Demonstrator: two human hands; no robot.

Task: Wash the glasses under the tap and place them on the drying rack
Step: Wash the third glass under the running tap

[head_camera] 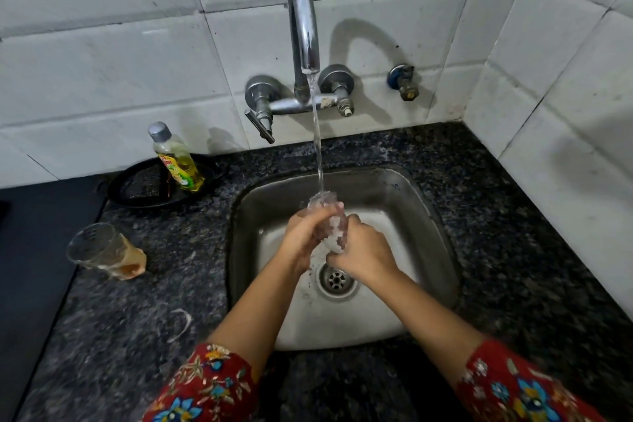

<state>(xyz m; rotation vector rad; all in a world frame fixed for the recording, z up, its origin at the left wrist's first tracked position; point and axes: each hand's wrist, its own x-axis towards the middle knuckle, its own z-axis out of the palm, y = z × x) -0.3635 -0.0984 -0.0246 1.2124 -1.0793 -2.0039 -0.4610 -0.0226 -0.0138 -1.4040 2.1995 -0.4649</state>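
Two glasses: held glass (pixel 330 229) under tap (pixel 303 27) stream, left hand (pixel 303 240), right hand (pixel 363 257) fingers curled round it; second glass (pixel 102 250) on counter (pixel 154 284).

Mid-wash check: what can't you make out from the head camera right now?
Glass under the tap: head view, mostly covered by left hand, right hand and splashing water; cleanliness unclear.
Drying rack: nowhere in head view, beyond its edges.
Second glass on the counter: head view, blurred; brownish residue unclear.
Soap bottle label: head view, too small to read.
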